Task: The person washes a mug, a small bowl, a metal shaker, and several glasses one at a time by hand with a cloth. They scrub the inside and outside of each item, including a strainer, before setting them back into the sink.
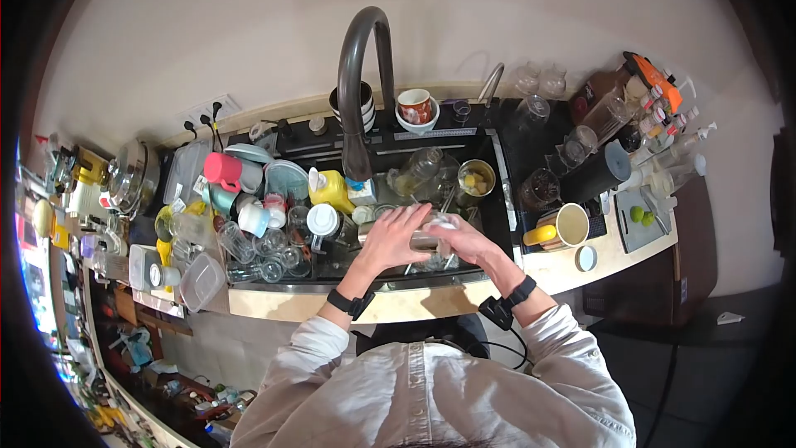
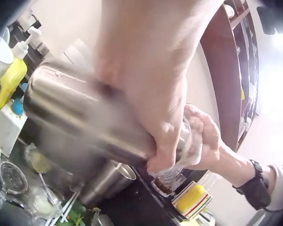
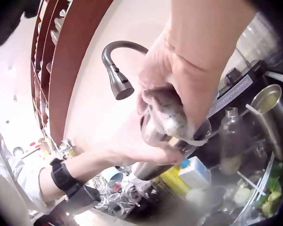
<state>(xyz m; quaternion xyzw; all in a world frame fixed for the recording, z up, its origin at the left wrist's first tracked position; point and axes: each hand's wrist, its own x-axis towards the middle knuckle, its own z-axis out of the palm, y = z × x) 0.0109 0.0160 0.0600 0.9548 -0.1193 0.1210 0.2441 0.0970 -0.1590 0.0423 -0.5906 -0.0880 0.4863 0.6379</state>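
Note:
Over the sink my left hand (image 1: 388, 242) grips a stainless steel cup (image 2: 80, 110) round its side, the cup tilted nearly onto its side. At the cup's mouth, my right hand (image 1: 466, 241) holds a foamy grey-white cloth (image 3: 169, 115), fingers curled round it and suds along its edge. The cup's inside is mostly hidden by the hands. Below them in the sink stand a clear bottle (image 3: 231, 141) and a second metal cup (image 1: 476, 177) with yellowish contents. Straws (image 3: 262, 186) and green leaves (image 3: 272, 197) lie nearby.
The dark faucet (image 1: 355, 108) arches over the sink behind my hands. To the left crowd a yellow pump bottle (image 1: 332, 192), a pink cup (image 1: 222, 169) and several glasses. Right of the sink are a yellow-handled mug (image 1: 572, 226) and a dark cylinder (image 1: 605, 168).

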